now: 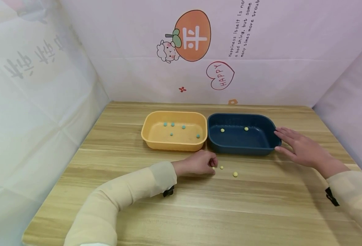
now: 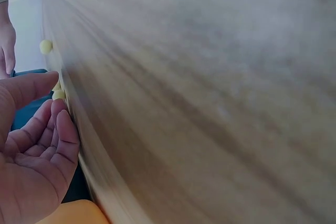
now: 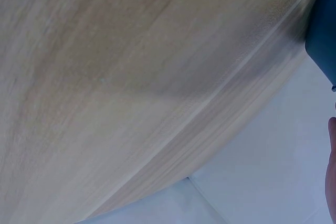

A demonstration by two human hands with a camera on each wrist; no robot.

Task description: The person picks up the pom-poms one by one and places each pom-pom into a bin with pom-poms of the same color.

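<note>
My left hand [image 1: 200, 162] is low over the table in front of the boxes, its thumb and bent fingertips around a small yellow ball [image 2: 59, 94]. In the left wrist view the ball sits by the fingertips, while the thumb is spread apart from them. Two more yellow balls lie just right of this hand, a nearer one [image 1: 222, 167] and a farther one [image 1: 235, 174]. My right hand [image 1: 304, 149] rests at the right end of the navy box [image 1: 242, 150], fingers extended along its rim. Two yellow balls lie inside that box.
Left of the navy box and close against it stands a yellow-orange box [image 1: 174, 146], holding several small blue balls [image 1: 183, 127]. Both stand toward the back of the wooden table [image 1: 199, 212]. White printed cloth [image 1: 131, 51] hangs behind and at the sides.
</note>
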